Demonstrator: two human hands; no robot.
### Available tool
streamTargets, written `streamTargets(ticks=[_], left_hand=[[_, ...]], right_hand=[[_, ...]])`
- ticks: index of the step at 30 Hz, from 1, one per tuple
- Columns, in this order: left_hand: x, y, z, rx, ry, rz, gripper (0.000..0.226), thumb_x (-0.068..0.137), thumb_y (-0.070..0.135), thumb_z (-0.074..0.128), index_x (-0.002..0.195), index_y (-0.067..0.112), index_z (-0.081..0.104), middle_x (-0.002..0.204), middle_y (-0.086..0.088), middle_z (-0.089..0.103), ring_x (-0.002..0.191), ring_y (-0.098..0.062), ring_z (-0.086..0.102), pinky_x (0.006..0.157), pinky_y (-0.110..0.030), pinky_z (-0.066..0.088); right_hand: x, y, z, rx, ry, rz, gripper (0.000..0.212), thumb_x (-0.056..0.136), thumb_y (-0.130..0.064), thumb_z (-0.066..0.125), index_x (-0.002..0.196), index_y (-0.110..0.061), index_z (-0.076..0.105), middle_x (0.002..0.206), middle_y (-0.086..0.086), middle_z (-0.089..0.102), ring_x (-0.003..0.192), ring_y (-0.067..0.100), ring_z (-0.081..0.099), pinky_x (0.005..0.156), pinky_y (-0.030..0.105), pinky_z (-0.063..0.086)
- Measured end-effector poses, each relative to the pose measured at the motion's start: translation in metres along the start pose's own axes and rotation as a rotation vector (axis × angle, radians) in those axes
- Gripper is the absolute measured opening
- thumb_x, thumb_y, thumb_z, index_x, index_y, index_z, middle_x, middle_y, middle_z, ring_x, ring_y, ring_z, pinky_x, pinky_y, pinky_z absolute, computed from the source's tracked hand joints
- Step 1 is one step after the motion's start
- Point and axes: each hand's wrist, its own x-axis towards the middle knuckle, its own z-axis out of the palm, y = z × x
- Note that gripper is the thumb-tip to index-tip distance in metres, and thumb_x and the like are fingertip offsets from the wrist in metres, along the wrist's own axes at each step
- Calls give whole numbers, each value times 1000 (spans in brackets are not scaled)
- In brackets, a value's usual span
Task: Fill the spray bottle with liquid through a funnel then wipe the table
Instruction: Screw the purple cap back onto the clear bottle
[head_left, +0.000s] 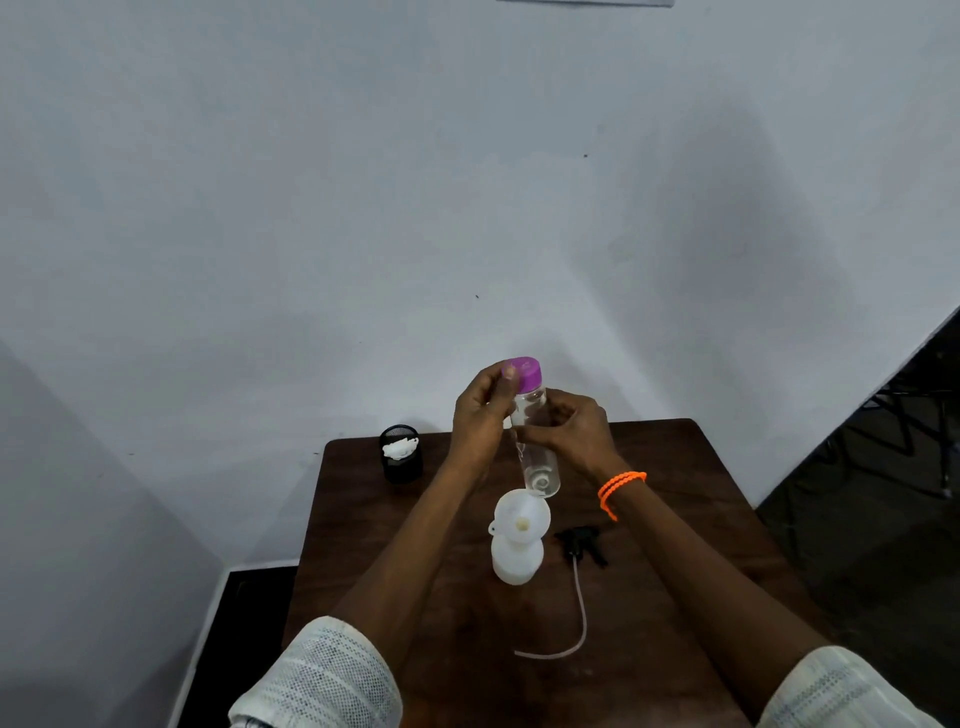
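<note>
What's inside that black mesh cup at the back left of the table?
The black mesh cup holds something white and crumpled, probably a cloth or tissue, showing at its rim. Whatever lies below it is hidden by the cup's dark wall.

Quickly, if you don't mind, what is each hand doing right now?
Left hand: closed on the purple cap of the clear bottle.
Right hand: closed around the clear bottle.

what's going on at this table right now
A person holds a clear bottle with a purple cap above the table: right hand on the body, left hand at the cap, which is on. A white spray bottle stands below with a funnel in it, its black sprayer head lying beside.
</note>
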Motion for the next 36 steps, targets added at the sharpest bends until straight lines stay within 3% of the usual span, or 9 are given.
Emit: streamTargets(ticks=[3,6,9,12,16,21,24,28,36], left_hand=[[4,-3,0,127,9,40,43,84,36,80,122,20,66,111,3,74,105,-11,67,95,-26,53],[8,-5,-2,89,56,-27,48,84,37,80,124,19,59,109,1,75,108,-19,68,98,-42,54],[7,-6,-4,11,48,-10,25,100,30,62,116,12,66,110,-4,73,104,-18,68,97,-49,55],[2,2,1,-26,-3,-4,28,103,34,54,114,16,72,113,-4,74,106,-20,68,94,-39,55],[5,0,4,111,23,39,30,88,34,76,116,25,67,112,3,74,108,-12,67,92,-25,53],[6,-4,3,83,46,7,21,99,33,61,115,20,66,113,-1,72,103,-16,67,100,-49,53],[0,2,7,146,35,41,40,87,52,69,115,23,68,111,5,73,106,-11,67,91,-30,55],[0,3,10,222,111,56,51,79,35,85,122,25,60,110,5,72,97,2,66,73,-5,46],[-6,7,11,266,143,128,50,75,38,87,117,26,64,106,11,72,97,1,67,76,-13,54]], right_hand=[[0,-2,2,-2,7,3,40,56,-39,91,89,-21,77,85,-4,79,84,12,75,84,42,61],[2,2,2,20,25,21,47,53,-45,91,92,-22,78,89,-5,79,87,13,76,87,44,61],[3,4,1,28,18,16,48,54,-43,92,95,-23,79,91,-3,80,89,16,76,87,47,61],[2,2,1,26,10,5,46,54,-41,91,95,-23,79,90,-3,80,88,15,76,87,47,61],[0,-1,3,26,30,10,47,53,-47,89,90,-21,78,87,-4,79,87,13,76,85,43,61],[1,2,1,43,45,36,41,57,-36,93,93,-22,79,88,-4,79,87,14,76,86,46,62],[1,1,2,22,40,10,43,57,-40,91,94,-21,79,87,-5,79,86,13,76,85,45,61],[1,-1,3,45,29,24,48,56,-45,89,96,-20,79,88,-4,80,88,12,76,87,43,61],[3,-5,3,2,36,16,40,59,-35,90,95,-21,78,84,-3,79,86,14,75,82,40,61]])
